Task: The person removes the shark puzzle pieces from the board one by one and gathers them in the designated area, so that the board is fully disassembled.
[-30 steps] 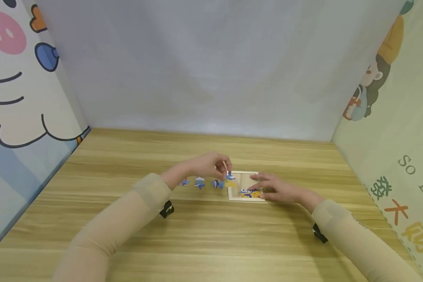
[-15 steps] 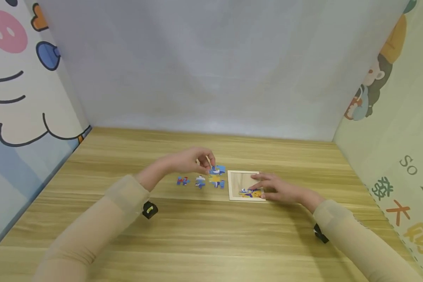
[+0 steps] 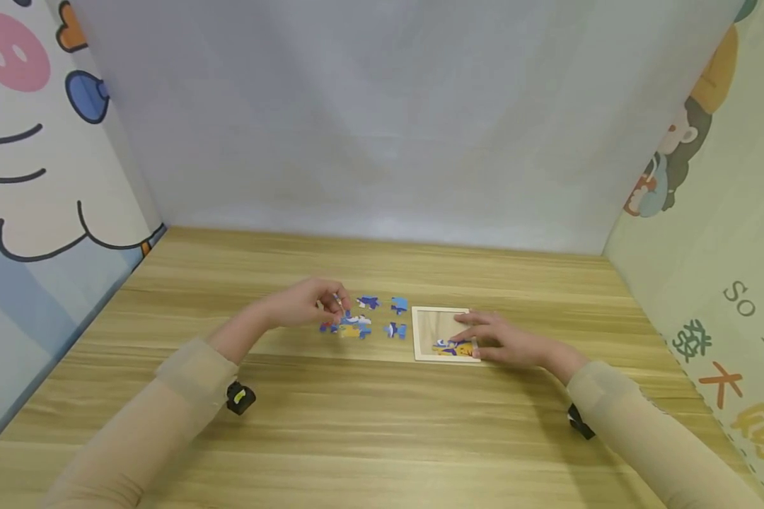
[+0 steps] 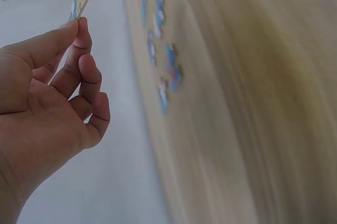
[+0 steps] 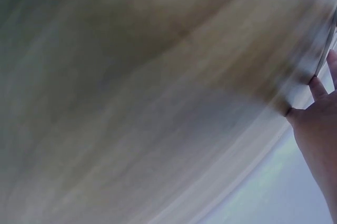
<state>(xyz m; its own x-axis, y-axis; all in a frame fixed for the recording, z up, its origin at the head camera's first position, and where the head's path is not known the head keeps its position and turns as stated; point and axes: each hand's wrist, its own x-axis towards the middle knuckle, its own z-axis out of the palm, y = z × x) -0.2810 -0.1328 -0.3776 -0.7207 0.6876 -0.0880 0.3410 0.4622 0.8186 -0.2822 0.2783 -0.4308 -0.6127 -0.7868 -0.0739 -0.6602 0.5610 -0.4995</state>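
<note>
My left hand (image 3: 308,302) pinches a jigsaw piece (image 4: 81,0) between thumb and forefinger, its other fingers loosely bent. In the head view this blue, white and yellow piece is held above loose pieces lying on the table, overlapping some of them. My right hand (image 3: 506,342) lies with spread fingers on the right side of a pale wooden puzzle tray (image 3: 424,358). Several fitted pieces (image 3: 462,349) with yellow and purple print fill the tray's near right corner; fingers hide part of them. In the right wrist view the right hand (image 5: 318,129) shows only at the edge.
Loose blue pieces lie left of the tray: a purple-blue one (image 3: 368,302), a light blue one (image 3: 399,305) and a blue-white one (image 3: 395,330) among them. The wooden table (image 3: 356,438) meets a pale back curtain (image 3: 382,141), with printed cloths at both sides.
My left hand has carried the pinched piece leftward from the tray's left edge, across the loose pieces. More loose pieces show beside the tray now. My right hand has stayed put on the tray.
</note>
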